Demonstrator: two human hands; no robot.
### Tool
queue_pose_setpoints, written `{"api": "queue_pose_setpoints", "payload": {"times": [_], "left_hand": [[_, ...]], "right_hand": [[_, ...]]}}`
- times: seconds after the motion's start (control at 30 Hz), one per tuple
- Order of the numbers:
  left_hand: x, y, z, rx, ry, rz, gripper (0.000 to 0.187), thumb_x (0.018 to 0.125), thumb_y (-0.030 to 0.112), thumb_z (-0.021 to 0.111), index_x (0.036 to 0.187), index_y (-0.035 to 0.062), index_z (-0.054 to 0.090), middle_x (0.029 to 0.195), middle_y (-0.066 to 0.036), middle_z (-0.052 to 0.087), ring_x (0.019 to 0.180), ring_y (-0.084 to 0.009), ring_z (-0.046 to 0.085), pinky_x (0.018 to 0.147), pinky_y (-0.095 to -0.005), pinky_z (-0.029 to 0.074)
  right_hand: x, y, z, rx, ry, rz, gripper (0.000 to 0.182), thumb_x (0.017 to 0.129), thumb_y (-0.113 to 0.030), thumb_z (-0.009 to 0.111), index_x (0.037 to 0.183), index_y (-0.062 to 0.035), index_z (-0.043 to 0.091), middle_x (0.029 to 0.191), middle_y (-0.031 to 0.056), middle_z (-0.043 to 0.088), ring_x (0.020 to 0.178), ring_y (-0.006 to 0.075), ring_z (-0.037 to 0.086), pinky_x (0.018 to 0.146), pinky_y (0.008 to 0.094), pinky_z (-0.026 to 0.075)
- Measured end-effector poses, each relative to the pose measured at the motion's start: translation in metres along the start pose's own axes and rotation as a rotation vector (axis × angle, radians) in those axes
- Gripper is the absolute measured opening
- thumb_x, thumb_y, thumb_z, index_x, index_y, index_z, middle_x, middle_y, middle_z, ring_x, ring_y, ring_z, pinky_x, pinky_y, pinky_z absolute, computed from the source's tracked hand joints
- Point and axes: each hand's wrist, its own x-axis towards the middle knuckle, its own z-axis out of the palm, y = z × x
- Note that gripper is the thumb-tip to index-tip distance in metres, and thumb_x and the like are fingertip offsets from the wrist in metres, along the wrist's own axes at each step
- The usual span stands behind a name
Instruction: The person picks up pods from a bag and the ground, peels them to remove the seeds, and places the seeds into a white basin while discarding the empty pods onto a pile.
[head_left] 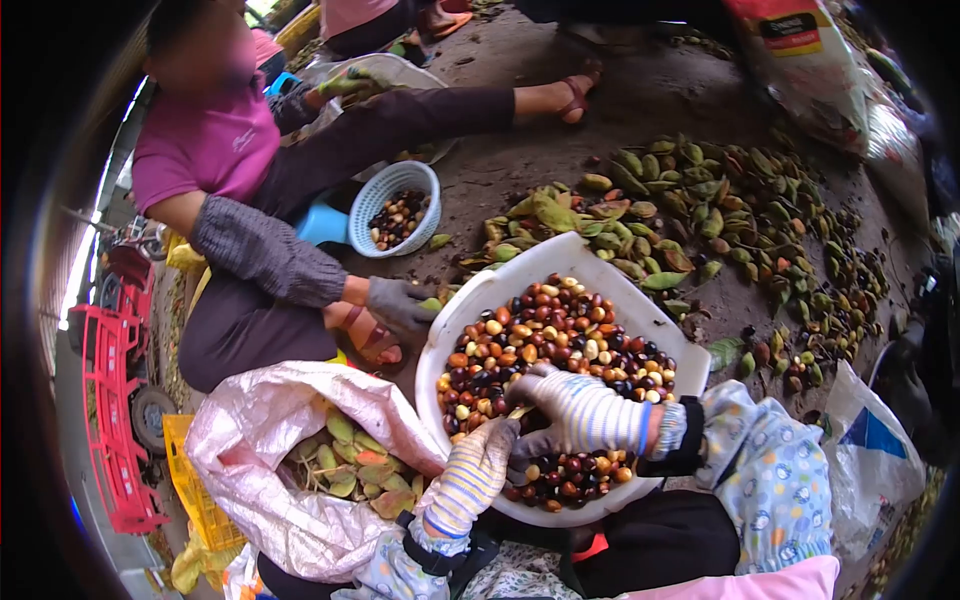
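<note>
A white plastic basin [437, 375] stands in front of me, heaped with glossy brown, black and cream seeds [560, 330]. Both my hands, in striped gloves with grey fingertips, are close together over its near side. The fingers of my left hand [478, 468] are pressed together at the basin's near left rim. My right hand [580, 408] is curled above the seeds, its fingertips near those of my left. A small pale-green sliver shows between the two hands; what each one grips is mostly hidden. Left of the basin, an open whitish sack [250, 425] holds green and reddish pods [350, 460].
A large pile of green-brown pods [700, 205] covers the ground beyond the basin. A person in a pink shirt [215, 145] sits at the left, a gloved hand [400, 302] near the basin. A light-blue basket [432, 180] holds more seeds. Plastic bags [870, 465] lie at right.
</note>
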Motion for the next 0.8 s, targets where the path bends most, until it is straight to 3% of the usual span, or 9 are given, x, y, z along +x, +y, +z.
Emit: {"api": "queue_pose_setpoints", "payload": {"times": [0.13, 0.33, 0.4, 0.47, 0.53, 0.6, 0.67, 0.73, 0.8], "left_hand": [[-0.004, 0.004, 0.004, 0.065, -0.058, -0.053, 0.031, 0.094, 0.025, 0.05, 0.106, -0.0031, 0.058, 0.082, -0.013, 0.062, 0.077, -0.0201, 0.057, 0.07, -0.0318, 0.047], [0.002, -0.036, 0.024, 0.195, 0.016, 0.153, 0.039, 0.092, 0.03, 0.05, 0.118, 0.0005, 0.053, 0.084, -0.024, 0.062, 0.081, -0.0393, 0.062, 0.07, -0.0407, 0.048], [0.002, -0.022, 0.022, 0.185, -0.037, -0.009, 0.041, 0.091, 0.029, 0.051, 0.122, 0.0027, 0.051, 0.088, -0.025, 0.062, 0.084, -0.0409, 0.061, 0.073, -0.0426, 0.048], [0.002, -0.013, 0.017, 0.071, -0.096, -0.182, 0.04, 0.091, 0.029, 0.051, 0.122, 0.0032, 0.05, 0.09, -0.025, 0.062, 0.085, -0.0417, 0.06, 0.074, -0.0432, 0.048], [0.006, -0.031, 0.005, 0.183, -0.042, 0.01, 0.038, 0.092, 0.027, 0.051, 0.121, 0.0039, 0.051, 0.089, -0.023, 0.063, 0.083, -0.0395, 0.062, 0.072, -0.041, 0.049], [-0.003, -0.012, -0.015, 0.143, 0.015, -0.062, 0.037, 0.092, 0.028, 0.05, 0.121, 0.0042, 0.052, 0.089, -0.023, 0.063, 0.081, -0.0357, 0.063, 0.073, -0.0388, 0.049], [-0.014, 0.009, -0.037, 0.211, 0.09, -0.09, 0.039, 0.094, 0.027, 0.049, 0.123, 0.0023, 0.05, 0.093, -0.02, 0.062, 0.083, -0.0255, 0.063, 0.075, -0.034, 0.049], [-0.022, 0.019, -0.065, 0.138, 0.161, 0.039, 0.041, 0.094, 0.028, 0.049, 0.124, 0.0001, 0.049, 0.099, -0.018, 0.062, 0.088, -0.0227, 0.061, 0.078, -0.0332, 0.049], [-0.034, 0.033, -0.094, 0.204, 0.25, -0.077, 0.041, 0.091, 0.022, 0.053, 0.125, -0.0017, 0.048, 0.106, -0.019, 0.061, 0.092, -0.0249, 0.061, 0.082, -0.0339, 0.047]], "right_hand": [[-0.001, 0.002, 0.023, 0.064, -0.037, 0.156, 0.05, 0.068, -0.026, 0.073, 0.107, -0.0013, 0.055, 0.096, 0.0185, 0.057, 0.089, 0.0354, 0.058, 0.075, 0.0412, 0.048], [0.004, 0.018, 0.028, -0.243, -0.001, -0.031, 0.046, 0.062, -0.015, 0.073, 0.105, -0.008, 0.057, 0.097, 0.0136, 0.055, 0.086, 0.0332, 0.059, 0.07, 0.0427, 0.049], [0.006, 0.026, 0.023, -0.257, -0.031, -0.099, 0.044, 0.061, -0.014, 0.074, 0.103, -0.0098, 0.058, 0.097, 0.0125, 0.054, 0.084, 0.0336, 0.06, 0.068, 0.0431, 0.049], [0.009, 0.042, 0.019, -0.097, 0.078, -0.281, 0.038, 0.063, -0.01, 0.073, 0.099, -0.011, 0.061, 0.089, 0.0121, 0.058, 0.08, 0.0293, 0.062, 0.066, 0.0405, 0.05], [0.012, 0.052, 0.01, 0.32, 0.027, 0.036, 0.031, 0.069, -0.001, 0.064, 0.099, -0.0084, 0.062, 0.089, 0.0062, 0.061, 0.08, 0.0184, 0.06, 0.068, 0.0317, 0.05], [0.015, 0.059, -0.01, 0.703, 0.003, 0.251, 0.025, 0.074, 0.003, 0.058, 0.098, -0.005, 0.062, 0.088, 0.0015, 0.063, 0.077, 0.0088, 0.058, 0.068, 0.0251, 0.049], [0.024, 0.069, -0.009, 0.739, 0.184, 0.221, 0.026, 0.083, -0.007, 0.06, 0.109, -0.0019, 0.057, 0.096, 0.0067, 0.063, 0.082, 0.0128, 0.059, 0.072, 0.0276, 0.051], [0.035, 0.064, -0.004, 0.773, 0.183, 0.042, 0.041, 0.088, -0.023, 0.06, 0.122, -0.0023, 0.05, 0.11, 0.0098, 0.058, 0.097, 0.0154, 0.056, 0.085, 0.0294, 0.047], [0.038, 0.048, -0.008, 0.729, 0.05, -0.008, 0.052, 0.091, -0.038, 0.053, 0.13, -0.0038, 0.043, 0.119, 0.0106, 0.054, 0.11, 0.0184, 0.051, 0.095, 0.0314, 0.04]]}}
